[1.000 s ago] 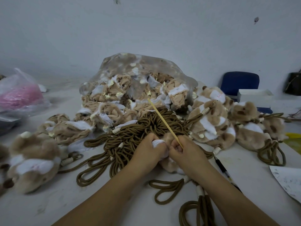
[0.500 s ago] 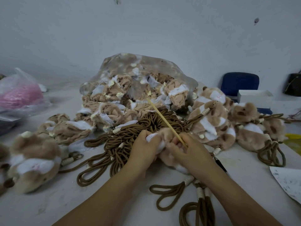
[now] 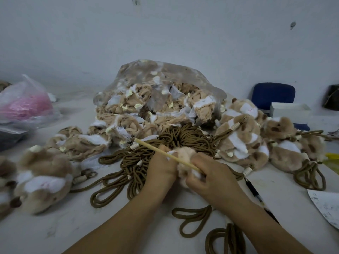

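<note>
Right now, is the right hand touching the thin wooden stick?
Touching. The head view shows the right hand pinching the stick at its near end, while the left hand grips the plush piece.

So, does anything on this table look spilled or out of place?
Mostly work clutter. The clear bag lies open, inside-out plush skins spilling from it onto the table. A black pen lies among the brown cords, its near end hidden behind the arm.
</note>
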A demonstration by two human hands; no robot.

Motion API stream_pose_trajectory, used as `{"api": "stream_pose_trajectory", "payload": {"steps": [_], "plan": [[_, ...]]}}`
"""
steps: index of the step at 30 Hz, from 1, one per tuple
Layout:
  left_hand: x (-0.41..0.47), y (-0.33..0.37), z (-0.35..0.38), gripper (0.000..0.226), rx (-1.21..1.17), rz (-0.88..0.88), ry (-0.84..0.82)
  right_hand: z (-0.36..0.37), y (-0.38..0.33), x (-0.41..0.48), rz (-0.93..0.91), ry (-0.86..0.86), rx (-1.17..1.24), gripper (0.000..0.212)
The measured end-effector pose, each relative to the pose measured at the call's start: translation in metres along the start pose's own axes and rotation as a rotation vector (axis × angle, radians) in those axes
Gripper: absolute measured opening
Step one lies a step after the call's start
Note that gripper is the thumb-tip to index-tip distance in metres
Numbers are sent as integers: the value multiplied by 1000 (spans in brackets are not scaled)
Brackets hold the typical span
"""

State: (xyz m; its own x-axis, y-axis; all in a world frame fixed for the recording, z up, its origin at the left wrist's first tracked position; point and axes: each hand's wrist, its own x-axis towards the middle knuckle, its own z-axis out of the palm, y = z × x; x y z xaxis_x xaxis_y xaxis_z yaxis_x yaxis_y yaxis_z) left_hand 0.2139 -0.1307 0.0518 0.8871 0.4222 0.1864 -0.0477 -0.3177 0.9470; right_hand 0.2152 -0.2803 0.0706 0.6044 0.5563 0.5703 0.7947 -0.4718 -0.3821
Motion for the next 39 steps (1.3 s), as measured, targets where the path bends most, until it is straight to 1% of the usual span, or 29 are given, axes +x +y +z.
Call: {"api": "stream_pose_trajectory", "payload": {"steps": [2, 4, 6, 8, 10, 12, 13, 16, 18, 19, 22, 24, 26, 28, 30, 31, 32, 33, 34, 35, 37, 39], "plan": [[-2, 1, -2, 23, -38, -33, -13, 3, 3, 0, 58, 21, 45, 19], [-4, 5, -3, 22, -154, -80, -90, 3, 9, 1, 188, 80, 157, 13], [-4, 10, -2, 32, -319, -153, -223, -1, 16, 1, 328, 155, 280, 13], [-2, 16, -1, 41, -540, -250, -313, -7, 24, 0, 437, 228, 368, 19], [-1, 18, -2, 33, -714, -319, -338, -12, 30, 0, 510, 263, 398, 26], [-2, 15, -3, 26, -794, -291, -381, -14, 32, 0, 539, 277, 417, 35], [-2, 13, -4, 27, -830, -265, -410, -14, 32, 0, 545, 283, 440, 38], [-2, 9, -9, 30, -919, -260, -508, -16, 30, 1, 566, 284, 494, 36], [-2, 8, -10, 26, -906, -254, -572, -17, 30, 0, 591, 272, 511, 33], [-3, 8, -10, 26, -864, -237, -584, -17, 31, 0, 597, 269, 518, 35], [-6, 5, -7, 24, -655, -119, -532, -16, 29, -1, 572, 243, 507, 43], [-7, 4, -4, 31, -553, -66, -494, -16, 27, -1, 553, 222, 503, 53], [-7, 3, -4, 49, -554, -81, -511, -17, 26, -2, 535, 228, 510, 59], [-9, 4, -5, 61, -556, -108, -589, -18, 25, -2, 521, 232, 503, 59], [-11, 5, -4, 56, -511, -124, -631, -19, 24, -3, 487, 214, 483, 62], [-11, 5, -4, 51, -487, -131, -617, -19, 24, -4, 467, 203, 470, 63], [-11, 6, -3, 47, -465, -137, -584, -19, 23, -4, 438, 191, 445, 59], [-11, 7, -3, 41, -443, -136, -540, -18, 22, -3, 389, 177, 409, 48], [-11, 8, -2, 35, -420, -127, -493, -16, 21, -1, 343, 158, 363, 30], [-11, 10, -1, 31, -393, -119, -441, -14, 20, 0, 307, 139, 307, 17], [-10, 9, 3, 24, -329, -100, -313, -9, 18, 0, 206, 116, 178, 14], [-11, 8, 5, 12, -243, -32, -183, -5, 10, 1, 117, 86, 112, 14]]}}
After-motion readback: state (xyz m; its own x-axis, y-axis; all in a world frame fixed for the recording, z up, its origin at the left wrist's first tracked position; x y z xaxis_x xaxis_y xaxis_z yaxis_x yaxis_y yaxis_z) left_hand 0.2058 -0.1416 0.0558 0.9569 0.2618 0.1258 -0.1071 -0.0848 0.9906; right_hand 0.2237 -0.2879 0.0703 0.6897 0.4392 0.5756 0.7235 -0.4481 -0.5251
